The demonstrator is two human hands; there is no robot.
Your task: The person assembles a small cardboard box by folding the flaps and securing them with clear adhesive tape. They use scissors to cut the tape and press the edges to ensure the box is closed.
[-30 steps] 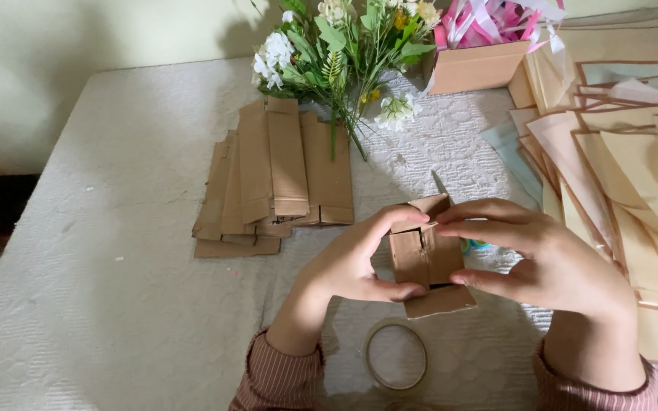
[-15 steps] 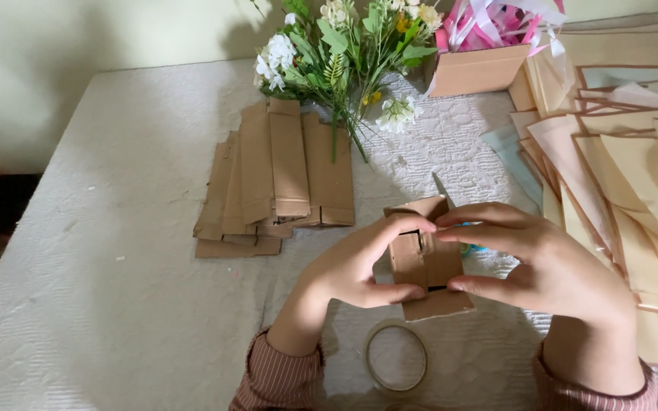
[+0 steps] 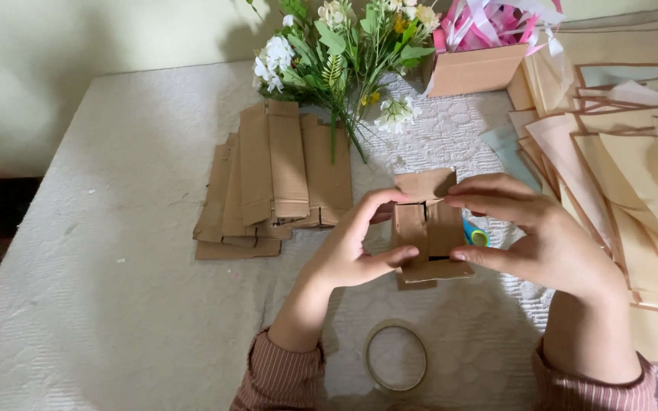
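Observation:
Both of my hands hold a small brown cardboard box (image 3: 426,228) just above the white cloth-covered table (image 3: 116,320). My left hand (image 3: 352,247) grips its left side with thumb below and fingers on top. My right hand (image 3: 542,236) grips the right side, fingers pressing the end flaps inward. The box's flaps are partly folded. A roll of clear tape (image 3: 396,355) lies on the cloth just in front of my hands. A small blue object (image 3: 475,233) peeks out behind the box.
A stack of flattened brown cardboard boxes (image 3: 272,179) lies left of my hands. A bunch of white and yellow flowers (image 3: 336,53) lies behind it. A brown box with pink ribbons (image 3: 481,53) stands at the back. Sheets of tan paper (image 3: 634,167) cover the right side.
My hands and the small box have stayed in nearly the same place. My fingers have shifted slightly on the flaps.

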